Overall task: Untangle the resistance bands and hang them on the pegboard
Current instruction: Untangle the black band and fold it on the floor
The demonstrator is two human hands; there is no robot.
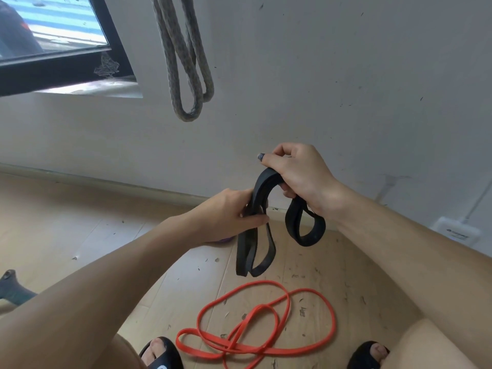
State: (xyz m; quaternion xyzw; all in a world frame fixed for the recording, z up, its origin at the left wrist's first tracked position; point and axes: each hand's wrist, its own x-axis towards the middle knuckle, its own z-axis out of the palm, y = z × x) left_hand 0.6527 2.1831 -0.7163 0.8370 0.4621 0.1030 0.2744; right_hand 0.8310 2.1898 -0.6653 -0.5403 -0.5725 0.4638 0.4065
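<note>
Head view: left hand (229, 214), right hand (298, 171) grip black band (262, 187) above floor (66, 217).

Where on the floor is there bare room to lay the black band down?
Free: pale wooden floor left of the left hand, along the baseboard. Crowded: between the black sandals, where the tangled orange rubber band lies.

Soft, even daylight, source the window (50, 30) upper left; glass overexposed. Wall (346, 75) beside it evenly lit, shadows faint. Strong wide-angle bending farthest from window. Slight softness and compression smear throughout.
</note>
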